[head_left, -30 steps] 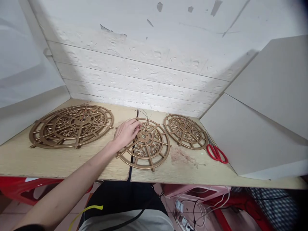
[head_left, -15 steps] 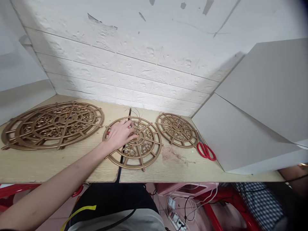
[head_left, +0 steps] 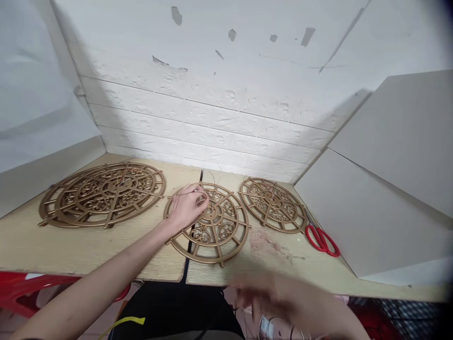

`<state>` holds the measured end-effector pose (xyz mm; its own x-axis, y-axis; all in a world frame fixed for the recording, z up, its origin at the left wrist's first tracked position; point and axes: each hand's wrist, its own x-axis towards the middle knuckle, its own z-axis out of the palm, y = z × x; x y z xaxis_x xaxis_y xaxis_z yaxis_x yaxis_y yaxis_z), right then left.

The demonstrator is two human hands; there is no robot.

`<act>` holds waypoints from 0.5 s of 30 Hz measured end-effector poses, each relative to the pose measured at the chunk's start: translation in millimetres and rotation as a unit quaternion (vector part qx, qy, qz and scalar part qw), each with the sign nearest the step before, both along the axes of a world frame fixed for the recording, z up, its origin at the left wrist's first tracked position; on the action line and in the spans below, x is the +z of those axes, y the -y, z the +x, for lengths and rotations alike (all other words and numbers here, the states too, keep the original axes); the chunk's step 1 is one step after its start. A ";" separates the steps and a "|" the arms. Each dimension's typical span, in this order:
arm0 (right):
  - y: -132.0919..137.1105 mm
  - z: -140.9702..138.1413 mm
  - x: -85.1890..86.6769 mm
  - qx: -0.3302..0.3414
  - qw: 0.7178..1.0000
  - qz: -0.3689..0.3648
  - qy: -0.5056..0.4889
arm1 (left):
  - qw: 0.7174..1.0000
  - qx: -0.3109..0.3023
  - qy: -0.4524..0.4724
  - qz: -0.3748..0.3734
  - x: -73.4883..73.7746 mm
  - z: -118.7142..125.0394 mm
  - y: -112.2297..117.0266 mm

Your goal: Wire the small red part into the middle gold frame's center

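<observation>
Okay, middle gold disc [head_left: 221,232] lies flat on the surface [head_left: 88,248], near the front edge, straddling the dark seam [head_left: 187,264] between the two boards. Left hand [head_left: 187,206] rests on its upper-left part, fingers bunched together toward the hub. It looks like a pinch on the thin wires [head_left: 213,178] there, but I can't tell if anything is actually gripped.

Judgement on the step: fine fingertip work at the hub. Probably best to keep the heel of the hand weighing on the rim so the disc doesn't skate over the seam, and to pull any wire straight up through the openwork rather than sideways, since the scrollwork would likely snag it.

Right hand [head_left: 283,297] is low at the front edge, heavily motion-blurred; open or closed can't be told, nor whether it holds anything.

Around:
- Smaller gold disc [head_left: 272,204] just right of the middle one, apart from it.
- Red scissors [head_left: 321,238] beyond that, by the grey boards [head_left: 389,189].
- Large gold discs [head_left: 102,194] stacked well to the left; count unclear, at least two.

Hard to make out:
- Hub is covered by the fingers.
- Wires are barely visible against the white wall [head_left: 226,113].
- Stuff under the surface is cut off and blurred.
</observation>
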<state>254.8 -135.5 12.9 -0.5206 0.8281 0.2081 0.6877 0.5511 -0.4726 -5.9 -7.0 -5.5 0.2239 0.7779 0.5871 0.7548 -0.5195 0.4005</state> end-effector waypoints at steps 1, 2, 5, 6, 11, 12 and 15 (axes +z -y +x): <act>-18.3 -6.7 5.0 0.013 0.999 -0.012 -0.036 | 0.999 0.000 0.034 -0.004 1.9 -2.0 -1.0; -39.1 -16.1 9.4 0.019 0.996 -0.026 -0.088 | 0.998 -0.001 0.065 -0.008 3.4 -4.4 -2.4; -101.0 -56.0 14.9 -0.013 0.963 -0.061 -0.264 | 0.990 -0.001 0.138 -0.020 5.9 -10.7 -7.0; -117.1 -70.0 13.3 -0.023 0.953 -0.067 -0.295 | 0.987 -0.008 0.160 -0.026 6.3 -11.9 -8.2; -146.9 -112.3 -10.7 -0.028 0.957 -0.067 -0.281 | 0.955 -0.067 0.281 -0.070 8.1 -10.0 -10.9; -146.3 -114.1 -15.7 -0.026 0.956 -0.068 -0.285 | 0.948 -0.069 0.300 -0.077 8.4 -9.2 -11.1; -142.8 -111.9 -26.7 -0.004 0.945 -0.078 -0.319 | 0.937 -0.069 0.332 -0.087 8.6 -8.5 -11.6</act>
